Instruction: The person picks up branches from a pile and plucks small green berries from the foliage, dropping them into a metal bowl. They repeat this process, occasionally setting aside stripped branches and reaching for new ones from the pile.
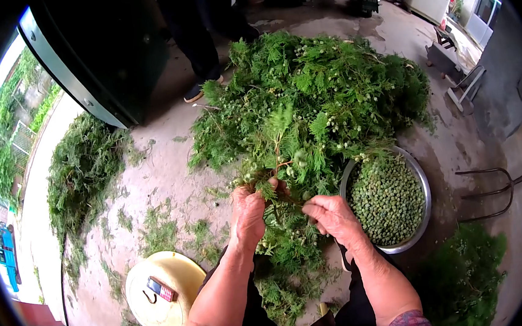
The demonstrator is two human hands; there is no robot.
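Observation:
My left hand (246, 214) grips a leafy conifer sprig (278, 150) with scale-like foliage and round green cones. Just right of it is my right hand (334, 217), its thumb and fingers drawn together near the sprig's lower twigs; whether anything is pinched there is hidden and blurred. Beyond both hands rises a large heap of cut conifer branches (319, 80) bearing many green cones. A round metal basin (426, 196) stands beside my right forearm, nearly full of loose green cones (385, 199). More foliage (285, 294) lies on the floor between my legs.
A pale yellow upturned basin (148, 309) at left carries a mobile phone (161, 289). Stripped greenery lies piled at left (82, 168) and lower right (462, 271). A metal fork (504, 190) rests at right. Beyond the heap's left edge stands a person (198, 43) beside a dark metal door (101, 56).

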